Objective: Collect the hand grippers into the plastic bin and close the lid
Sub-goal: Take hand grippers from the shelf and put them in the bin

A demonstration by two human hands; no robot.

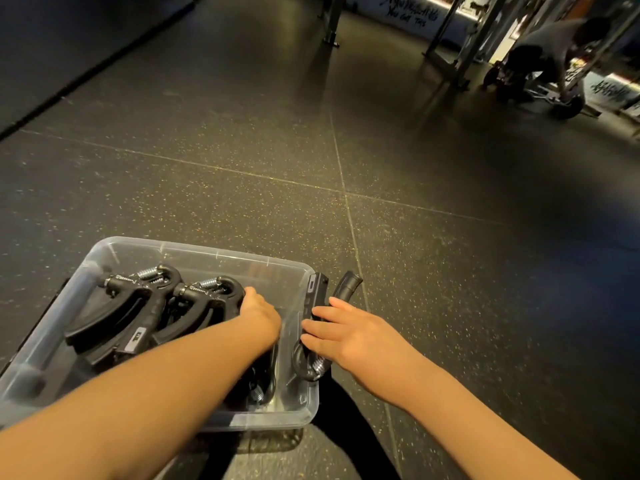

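A clear plastic bin (194, 252) stands open on the dark gym floor at the lower left. Several black hand grippers with steel springs lie inside it, one at the far left (128, 299). My left hand (259, 315) reaches into the bin and rests on another gripper (207, 303); whether its fingers close around that gripper is hidden. Just outside the bin's right wall, my right hand (341, 332) is closed on one more black hand gripper (318, 292), its handles pointing away from me and its spring toward me. No lid can be made out.
Speckled rubber floor tiles stretch ahead and to the right. A dark strip lies under the bin's left side. Far back right, a person (550, 46) bends over a barbell beside metal rack legs (450, 39).
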